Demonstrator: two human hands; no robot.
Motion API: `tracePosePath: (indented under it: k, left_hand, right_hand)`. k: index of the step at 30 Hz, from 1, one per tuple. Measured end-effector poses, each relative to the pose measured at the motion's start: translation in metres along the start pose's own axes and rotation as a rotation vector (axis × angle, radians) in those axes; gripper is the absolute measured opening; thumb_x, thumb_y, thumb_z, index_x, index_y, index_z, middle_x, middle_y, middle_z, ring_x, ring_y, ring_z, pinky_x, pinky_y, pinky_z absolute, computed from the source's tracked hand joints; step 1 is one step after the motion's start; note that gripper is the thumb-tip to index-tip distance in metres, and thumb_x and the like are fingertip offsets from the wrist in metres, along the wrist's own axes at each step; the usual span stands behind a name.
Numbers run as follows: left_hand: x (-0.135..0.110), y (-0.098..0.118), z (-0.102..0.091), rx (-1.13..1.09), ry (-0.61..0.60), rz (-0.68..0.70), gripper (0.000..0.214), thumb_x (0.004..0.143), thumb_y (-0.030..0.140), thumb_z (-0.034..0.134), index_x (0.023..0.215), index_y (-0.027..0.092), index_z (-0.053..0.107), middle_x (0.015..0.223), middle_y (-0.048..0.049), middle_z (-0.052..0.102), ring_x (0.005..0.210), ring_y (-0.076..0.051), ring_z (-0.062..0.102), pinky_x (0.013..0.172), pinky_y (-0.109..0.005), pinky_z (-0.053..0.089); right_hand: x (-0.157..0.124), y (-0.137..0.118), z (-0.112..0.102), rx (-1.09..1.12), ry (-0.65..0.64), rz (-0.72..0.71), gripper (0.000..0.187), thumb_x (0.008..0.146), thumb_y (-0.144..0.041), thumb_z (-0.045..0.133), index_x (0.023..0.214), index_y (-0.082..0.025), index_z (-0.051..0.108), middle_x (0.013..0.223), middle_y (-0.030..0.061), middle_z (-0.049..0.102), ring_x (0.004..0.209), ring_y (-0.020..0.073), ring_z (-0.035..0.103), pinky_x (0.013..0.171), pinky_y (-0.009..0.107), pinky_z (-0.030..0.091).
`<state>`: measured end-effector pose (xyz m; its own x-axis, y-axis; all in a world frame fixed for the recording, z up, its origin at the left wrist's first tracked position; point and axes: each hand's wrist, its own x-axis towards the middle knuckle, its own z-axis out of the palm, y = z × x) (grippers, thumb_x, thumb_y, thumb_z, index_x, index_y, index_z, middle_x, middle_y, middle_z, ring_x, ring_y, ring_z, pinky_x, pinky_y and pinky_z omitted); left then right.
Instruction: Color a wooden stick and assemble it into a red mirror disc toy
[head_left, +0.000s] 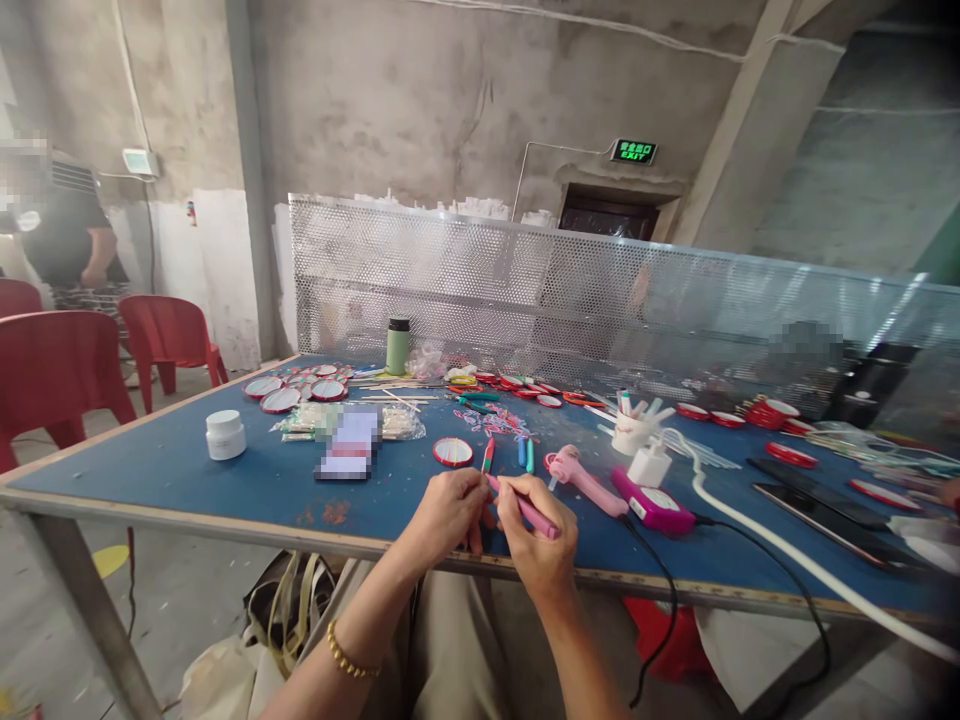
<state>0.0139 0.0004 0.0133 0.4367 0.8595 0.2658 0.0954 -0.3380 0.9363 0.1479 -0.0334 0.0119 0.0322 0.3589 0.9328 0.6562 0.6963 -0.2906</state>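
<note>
My right hand [538,530] grips a thick pink pen [541,522], its tip pointing left toward my other hand. Close beside it, my left hand [450,512] is closed in a pinch near the pen's tip; what it holds is too small to make out. Just beyond the fingers is a slim red and green pen-like stick [489,455], and I cannot tell whether it touches the left hand. A round red-rimmed disc [453,453] lies ahead of the left hand. Blue [523,452] and green pens [531,456] lie ahead of the right hand.
On the blue table [172,480] are a pink handheld tool [589,482], a magenta box [660,508] with cables, a white cup of sticks [631,430], a white jar [226,436], a phone [349,442] and a green bottle [398,348]. A perforated metal screen [420,270] stands behind.
</note>
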Motion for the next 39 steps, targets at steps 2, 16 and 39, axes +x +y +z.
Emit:
tracePosePath:
  k: [2,16,39]
  left_hand:
    - [-0.0001,0.0,-0.0003,-0.001,0.0,0.0,0.037,0.092,0.046,0.045,0.067,0.02,0.05,0.052,0.0035,0.059,0.037,-0.011,0.056,0.039,-0.02,0.035]
    - [0.0006,-0.0006,0.0001,-0.013,-0.003,0.01,0.034,0.092,0.042,0.045,0.068,0.02,0.052,0.051,0.004,0.057,0.037,-0.011,0.057,0.038,-0.019,0.035]
    - [-0.0013,0.0,0.0,-0.021,-0.003,0.018,0.029,0.091,0.036,0.044,0.068,0.02,0.05,0.055,0.0034,0.06,0.038,-0.01,0.057,0.038,-0.018,0.034]
  right_hand:
    - [-0.0003,0.0,-0.0001,0.009,-0.004,0.006,0.017,0.094,-0.017,0.055,0.08,-0.02,0.063,0.064,-0.0018,0.065,0.049,0.0107,0.059,0.054,0.022,0.049]
    - [-0.0032,0.0033,0.0005,0.013,0.003,0.014,0.015,0.094,-0.016,0.056,0.081,-0.019,0.063,0.067,-0.0017,0.066,0.053,0.0112,0.062,0.056,0.021,0.051]
    - [-0.0019,0.0031,0.0007,-0.001,-0.001,-0.005,0.014,0.095,-0.016,0.056,0.083,-0.019,0.064,0.067,-0.0015,0.067,0.053,0.0113,0.063,0.056,0.021,0.051]
